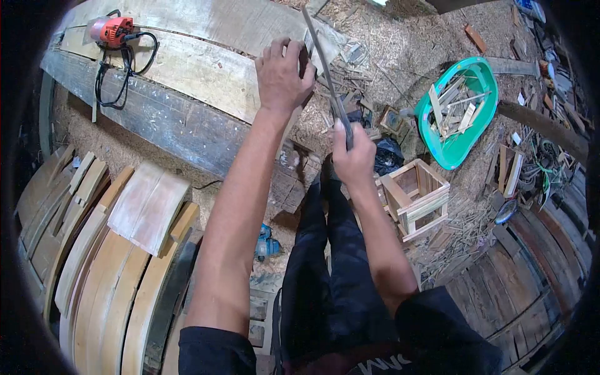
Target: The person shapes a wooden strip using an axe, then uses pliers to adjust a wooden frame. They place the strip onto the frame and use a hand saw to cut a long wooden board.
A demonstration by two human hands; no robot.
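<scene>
My right hand (351,156) grips the handle of a long machete-like blade (322,59) that points up and away from me. My left hand (282,75) is closed around a small piece of wood, mostly hidden by the fingers, and rests it on the edge of a broad pale plank (200,69). The blade's edge lies just to the right of the left hand, near the held piece. My dark trousers (325,275) fill the lower middle.
An orange power tool (112,31) with a black cord lies on the plank at the far left. A small wooden crate (415,197) stands right of my leg. A green basin (459,112) holds wood scraps. Curved boards (106,262) are stacked at the left; sawdust covers the ground.
</scene>
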